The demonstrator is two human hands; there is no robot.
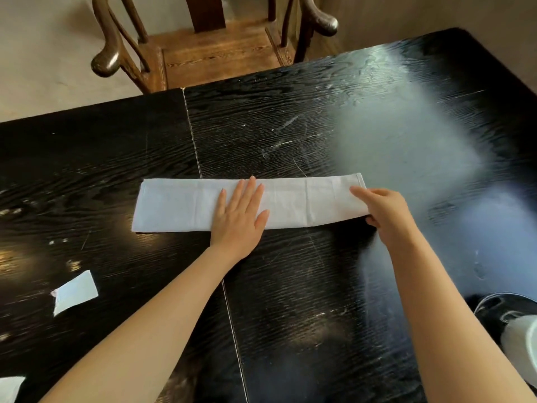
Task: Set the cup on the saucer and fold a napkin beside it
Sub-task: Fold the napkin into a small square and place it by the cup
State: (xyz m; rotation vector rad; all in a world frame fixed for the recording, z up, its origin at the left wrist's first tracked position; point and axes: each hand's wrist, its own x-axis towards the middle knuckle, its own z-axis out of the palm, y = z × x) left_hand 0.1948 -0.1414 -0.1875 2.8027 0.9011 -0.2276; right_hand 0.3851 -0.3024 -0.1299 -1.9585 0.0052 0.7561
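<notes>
Evidently to hold the crease, the left hand (pixel 239 215) lay flat, fingers spread, on the long white cloth napkin (pixel 186 203) mid-way across the black wooden table (pixel 290 135), while the right hand (pixel 383 212) pinched its right end for folding.

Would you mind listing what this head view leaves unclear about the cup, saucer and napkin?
- Cup and saucer: cut off by the right edge and blurred; whether the cup sits on it is unclear.
- Napkin: right end under the right hand; grip unclear.
- Left hand covers its middle.
</notes>
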